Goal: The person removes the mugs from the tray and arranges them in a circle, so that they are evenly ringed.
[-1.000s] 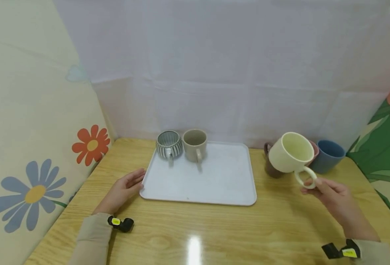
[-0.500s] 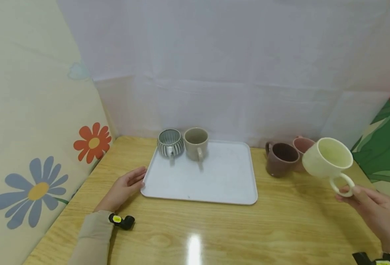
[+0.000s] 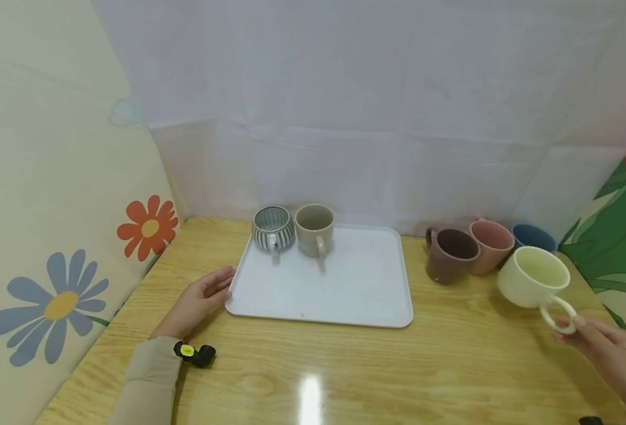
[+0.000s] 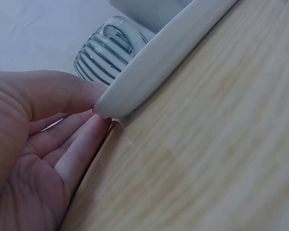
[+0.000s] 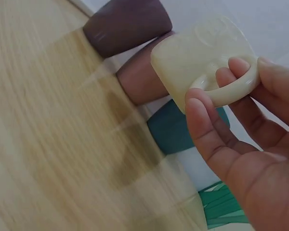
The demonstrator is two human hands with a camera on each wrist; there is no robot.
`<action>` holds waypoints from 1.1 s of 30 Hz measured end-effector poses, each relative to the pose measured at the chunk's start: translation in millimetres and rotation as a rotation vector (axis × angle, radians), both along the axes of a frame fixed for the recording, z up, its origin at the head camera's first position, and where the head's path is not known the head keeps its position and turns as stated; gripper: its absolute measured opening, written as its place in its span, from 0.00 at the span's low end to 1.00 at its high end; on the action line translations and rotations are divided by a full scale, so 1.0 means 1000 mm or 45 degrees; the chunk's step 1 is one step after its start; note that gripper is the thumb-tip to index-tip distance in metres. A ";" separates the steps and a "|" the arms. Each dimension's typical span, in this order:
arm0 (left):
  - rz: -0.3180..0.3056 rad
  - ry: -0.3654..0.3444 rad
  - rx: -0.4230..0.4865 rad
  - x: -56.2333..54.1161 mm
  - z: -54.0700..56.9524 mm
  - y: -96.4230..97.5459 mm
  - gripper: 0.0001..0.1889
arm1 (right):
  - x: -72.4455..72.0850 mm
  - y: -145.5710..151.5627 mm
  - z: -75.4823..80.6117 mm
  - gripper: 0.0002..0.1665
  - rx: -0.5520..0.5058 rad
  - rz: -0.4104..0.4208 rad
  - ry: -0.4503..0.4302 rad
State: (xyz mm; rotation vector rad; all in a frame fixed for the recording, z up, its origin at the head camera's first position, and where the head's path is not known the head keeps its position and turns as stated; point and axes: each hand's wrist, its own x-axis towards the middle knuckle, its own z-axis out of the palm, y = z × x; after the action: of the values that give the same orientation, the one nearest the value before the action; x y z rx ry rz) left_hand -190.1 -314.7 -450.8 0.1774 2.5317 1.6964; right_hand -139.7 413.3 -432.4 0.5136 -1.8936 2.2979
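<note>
My right hand (image 3: pixel 607 354) holds a cream mug (image 3: pixel 528 280) by its ring handle, thumb and fingers around the loop. In the right wrist view the cream mug (image 5: pixel 202 53) is tilted and lifted above the wooden table, overlapping the pink and blue mugs. At the left, my left hand (image 3: pixel 198 301) pinches the near left edge of a white tray (image 3: pixel 366 289). The left wrist view puts the thumb at the top of the tray's rim (image 4: pixel 139 72) and the fingers below. A striped glazed cup (image 3: pixel 273 229) and a taupe mug (image 3: pixel 310 239) stand at the tray's back left.
Along the back right stand a dark brown mug (image 3: pixel 446 260), a pink mug (image 3: pixel 488 248) and a blue mug (image 3: pixel 536 237), side by side. A white cloth (image 3: pixel 318 118) hangs behind the table. Flower-printed cloths (image 3: pixel 68 177) flank both sides.
The cream mug moved right with my right hand, then dropped lower toward the table, uncovering the brown, pink and blue mugs. My left hand stayed at the tray.
</note>
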 end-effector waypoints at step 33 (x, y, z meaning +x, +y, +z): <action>0.006 -0.033 -0.016 0.002 0.003 0.000 0.34 | -0.003 0.035 -0.039 0.23 -0.193 -0.104 -0.213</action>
State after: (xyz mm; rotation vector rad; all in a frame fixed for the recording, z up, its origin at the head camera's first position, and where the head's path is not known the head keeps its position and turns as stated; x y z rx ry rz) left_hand -188.2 -314.5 -448.3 0.1473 2.5257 1.6731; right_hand -142.9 447.8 -471.4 0.2289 -1.7517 2.4732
